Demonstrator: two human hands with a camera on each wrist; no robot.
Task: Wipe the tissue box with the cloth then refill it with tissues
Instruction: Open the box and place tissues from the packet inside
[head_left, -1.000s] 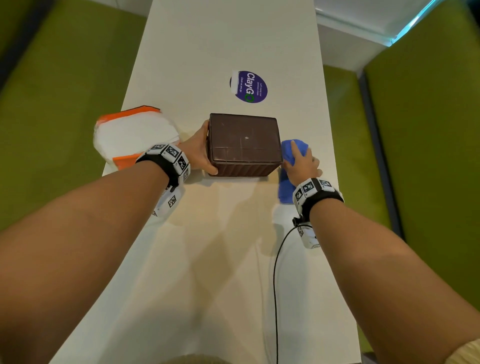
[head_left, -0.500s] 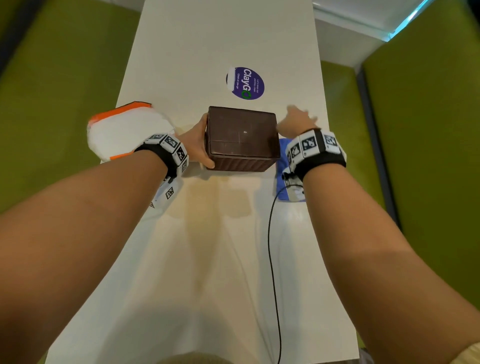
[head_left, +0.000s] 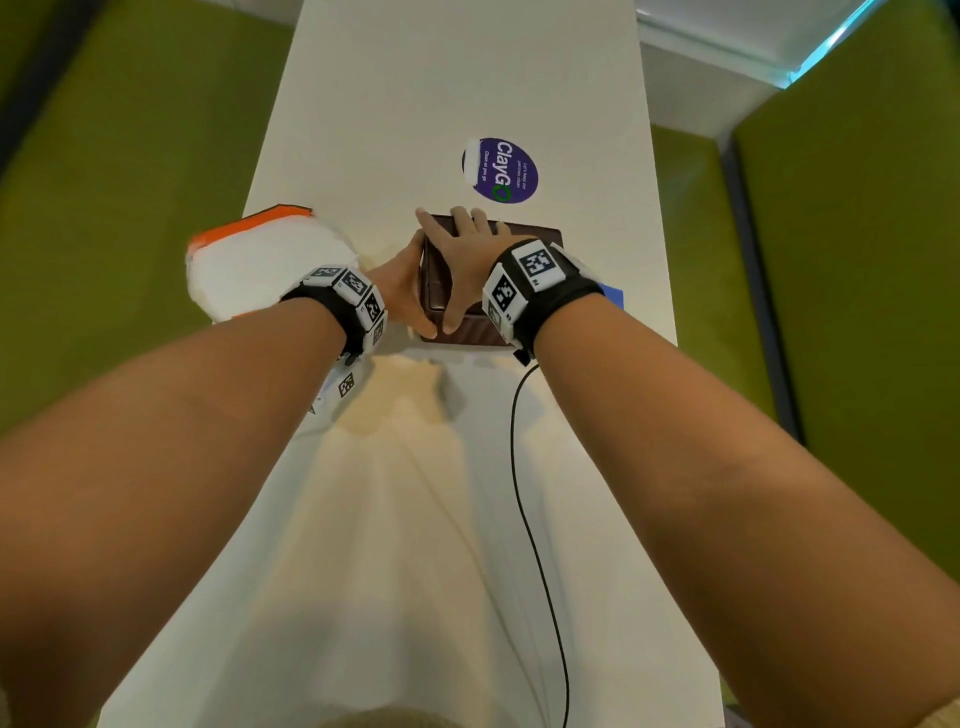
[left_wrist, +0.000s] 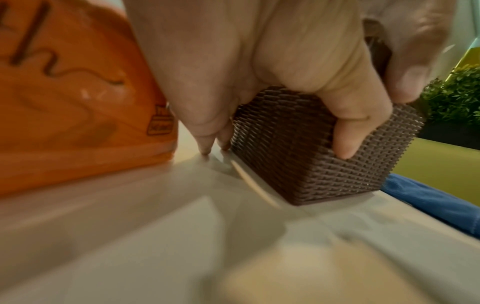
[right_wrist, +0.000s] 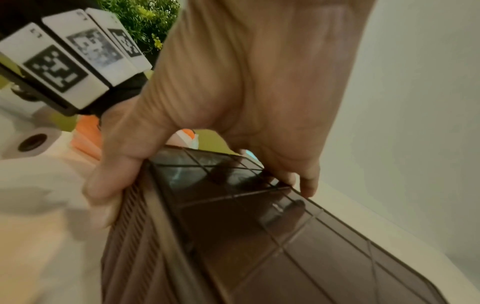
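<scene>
The brown woven tissue box (head_left: 470, 332) sits mid-table (head_left: 441, 78), flat smooth panel facing up, roughly square. The left hand (head_left: 402, 283) clamps its left side, thumb on the near face; the right hand (head_left: 467, 254) spans the top, thumb and fingers curled over opposite edges. The blue cloth (head_left: 613, 296) lies just right of the box.

A long white bench (head_left: 415, 78) is running away from the viewer between green upholstered seats. A brown woven tissue box (head_left: 470, 332) is sitting on it at mid-length. A white and orange tissue pack (head_left: 249, 260) is lying at the left edge, overhanging it slightly. A blue cloth (left_wrist: 428, 201) is lying just right of the box. A round purple sticker (head_left: 500, 170) is showing beyond the box. A black cable (head_left: 524, 493) is trailing across the near surface.
</scene>
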